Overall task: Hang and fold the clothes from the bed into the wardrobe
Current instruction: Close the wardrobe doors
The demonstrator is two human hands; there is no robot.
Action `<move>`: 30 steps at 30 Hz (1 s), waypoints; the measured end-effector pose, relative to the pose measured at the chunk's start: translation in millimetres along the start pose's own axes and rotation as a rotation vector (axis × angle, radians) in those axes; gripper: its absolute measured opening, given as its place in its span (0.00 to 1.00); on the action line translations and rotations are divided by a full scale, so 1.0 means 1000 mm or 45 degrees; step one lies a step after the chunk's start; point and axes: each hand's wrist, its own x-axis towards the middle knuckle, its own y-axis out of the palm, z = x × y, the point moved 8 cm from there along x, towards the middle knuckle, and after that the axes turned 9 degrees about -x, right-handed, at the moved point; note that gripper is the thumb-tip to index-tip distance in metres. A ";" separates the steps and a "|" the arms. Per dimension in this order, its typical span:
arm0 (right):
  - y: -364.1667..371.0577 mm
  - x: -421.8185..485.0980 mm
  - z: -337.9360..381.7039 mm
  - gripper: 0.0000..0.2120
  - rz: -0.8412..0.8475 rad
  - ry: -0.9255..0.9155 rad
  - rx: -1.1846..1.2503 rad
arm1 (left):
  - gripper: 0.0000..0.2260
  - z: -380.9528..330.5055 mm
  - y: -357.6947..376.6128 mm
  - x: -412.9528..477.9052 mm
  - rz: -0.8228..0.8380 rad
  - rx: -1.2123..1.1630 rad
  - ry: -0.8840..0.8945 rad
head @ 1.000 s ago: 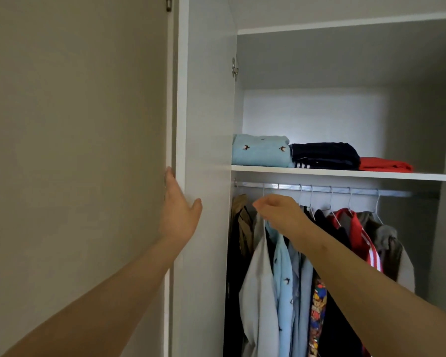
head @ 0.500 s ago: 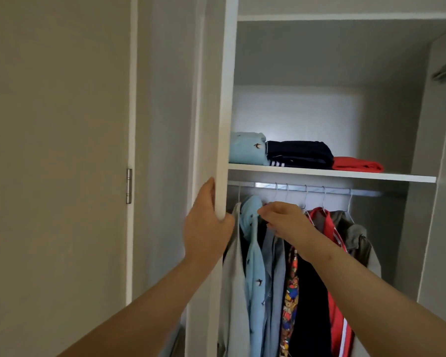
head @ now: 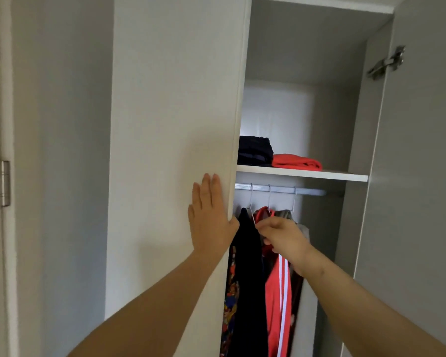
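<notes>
Change: white left wardrobe door (head: 175,124) has swung further across the opening since half a second ago, and it now covers the pale blue folded top and the light shirts; the left hand (head: 211,217) has gone from gripping the door's edge to lying flat on its face.
Hanging clothes: lower centre of the frame, under the silver metal rail (head: 307,191): a dark navy garment (head: 247,253), a red track jacket with white stripes (head: 277,292), a grey garment (head: 283,214) behind it, and a many-coloured printed garment (head: 229,305) at the door's edge.
Right hand (head: 285,237): fingers curled, tips pinching the white wire hanger (head: 251,199) just beside the red jacket's collar.
Left hand: fingers straight and pressed together, pointing up, palm on the door near its free edge; thumb at that edge.
Folded clothes: a navy folded pile (head: 254,152) and a red folded garment (head: 296,162), touching, on the white shelf (head: 307,173) above the rail.
Right side: grey right wardrobe door (head: 422,176) stands open, with a metal hinge (head: 386,63) in the upper right.
Far left: a silver door hinge (head: 5,182) at mid-height.
</notes>
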 end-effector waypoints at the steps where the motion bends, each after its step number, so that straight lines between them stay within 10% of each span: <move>1: -0.006 0.005 -0.006 0.06 -0.013 0.003 -0.004 | 0.40 -0.002 0.012 0.004 0.014 0.046 -0.022; 16: -0.061 0.073 -0.078 0.08 -0.172 0.104 -0.085 | 0.40 0.015 0.128 0.046 0.172 0.499 -0.250; 30: -0.194 -0.024 -0.071 0.08 -0.624 0.085 -0.268 | 0.16 -0.190 0.133 0.008 0.493 -0.814 0.084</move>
